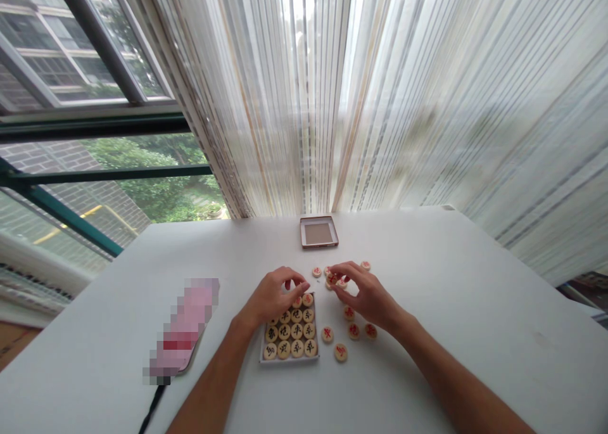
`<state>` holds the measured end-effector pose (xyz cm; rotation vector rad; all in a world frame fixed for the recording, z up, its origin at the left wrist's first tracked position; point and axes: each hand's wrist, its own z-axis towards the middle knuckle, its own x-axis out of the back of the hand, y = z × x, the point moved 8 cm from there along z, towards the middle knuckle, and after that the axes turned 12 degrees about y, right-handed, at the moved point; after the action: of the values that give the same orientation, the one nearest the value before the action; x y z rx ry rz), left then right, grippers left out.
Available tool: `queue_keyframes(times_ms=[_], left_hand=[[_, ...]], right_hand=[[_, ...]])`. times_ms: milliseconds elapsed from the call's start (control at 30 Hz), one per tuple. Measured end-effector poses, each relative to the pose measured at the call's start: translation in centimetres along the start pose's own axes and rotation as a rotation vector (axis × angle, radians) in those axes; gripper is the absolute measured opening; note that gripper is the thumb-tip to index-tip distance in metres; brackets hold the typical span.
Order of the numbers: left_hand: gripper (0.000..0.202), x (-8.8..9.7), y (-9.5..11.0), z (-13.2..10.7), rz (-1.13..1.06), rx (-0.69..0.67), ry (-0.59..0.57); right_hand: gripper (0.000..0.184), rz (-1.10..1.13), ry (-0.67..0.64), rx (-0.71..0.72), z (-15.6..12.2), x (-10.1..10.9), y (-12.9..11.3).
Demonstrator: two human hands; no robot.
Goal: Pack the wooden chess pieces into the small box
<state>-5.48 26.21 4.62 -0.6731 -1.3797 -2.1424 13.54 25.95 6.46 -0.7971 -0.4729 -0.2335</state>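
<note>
A small open box (289,361) holds rows of round Chinese chess pieces, most with black characters and a couple with red ones along the far side. My left hand (275,294) hovers over the box's far left part, thumb and forefinger pinched together; whether a piece is between them is hidden. To the right, my right hand (368,294) has thumb and forefinger around a red Chinese chess piece (332,280) in a cluster of loose ones. Nearer me lie more loose red pieces, among them a red horse piece (341,352) beside the box.
The box lid (318,232) lies with its hollow side up toward the far edge of the white table (403,383). On the left is a pink, blurred-out phone-like object (190,326) with a black cable (152,408). String curtains (304,136) hang behind the table by a window.
</note>
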Motion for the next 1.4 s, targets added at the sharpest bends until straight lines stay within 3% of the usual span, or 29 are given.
queue_keyframes(times_ms=[100, 233, 433, 600, 933, 1400], left_hand=[[0.031, -0.2, 0.8, -0.1, -0.094, 0.035, 0.027], [0.034, -1.6, 1.6, -0.7, -0.270, 0.097, -0.056], [0.031, -2.7, 1.3, -1.1, -0.437, 0.171, -0.093], [0.028, -2.5, 1.0, -1.0, -0.454, 0.160, -0.082], [0.035, -2.7, 0.7, -1.1, -0.494, 0.179, -0.099], [0.032, -2.5, 0.7, -1.0, -0.515, 0.208, -0.110]], right_hand=[[0.029, 0.055, -0.015, 0.019, -0.4, -0.8, -0.9], [0.027, 0.107, -0.012, 0.088, -0.9, -1.5, -2.2], [0.028, 0.109, 0.041, 0.121, -1.1, -1.4, -2.5], [0.030, 0.060, 0.094, 0.104, -1.1, -1.0, -2.0], [0.034, 0.064, 0.018, 0.091, -1.1, -1.4, -1.8], [0.028, 0.195, 0.095, -0.067, -0.9, -1.3, -1.2]])
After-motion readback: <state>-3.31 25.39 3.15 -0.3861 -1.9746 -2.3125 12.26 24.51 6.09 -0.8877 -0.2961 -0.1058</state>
